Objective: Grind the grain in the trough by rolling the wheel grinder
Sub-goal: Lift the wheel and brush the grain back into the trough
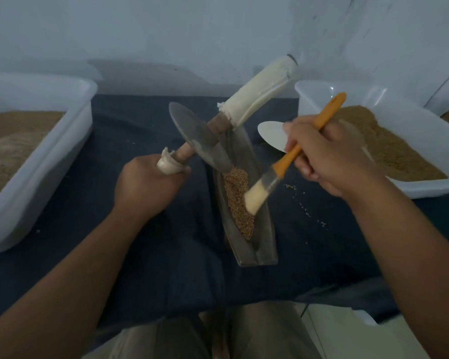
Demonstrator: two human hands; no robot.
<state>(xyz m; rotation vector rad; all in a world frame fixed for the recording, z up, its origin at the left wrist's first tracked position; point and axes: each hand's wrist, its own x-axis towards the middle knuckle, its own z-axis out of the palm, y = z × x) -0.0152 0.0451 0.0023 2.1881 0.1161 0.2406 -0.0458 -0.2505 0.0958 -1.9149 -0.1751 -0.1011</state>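
A narrow grey trough (263, 237) lies on a dark cloth, running away from me, with brown grain (237, 200) heaped along its groove. The wheel grinder (200, 139), a metal disc on a wooden axle, stands tilted in the far half of the trough. My left hand (145, 183) grips the near, cloth-wrapped end of the axle. The far end of the axle (259, 93) is wrapped in white cloth and sticks up to the right. My right hand (327, 159) holds an orange-handled brush (283, 165) whose pale bristles touch the grain.
A white tub (36, 161) of brown meal stands at the left and another white tub (425, 187) at the right. A white spoon-like scoop (272, 134) lies behind my right hand. Loose grains (303, 203) are scattered on the cloth right of the trough.
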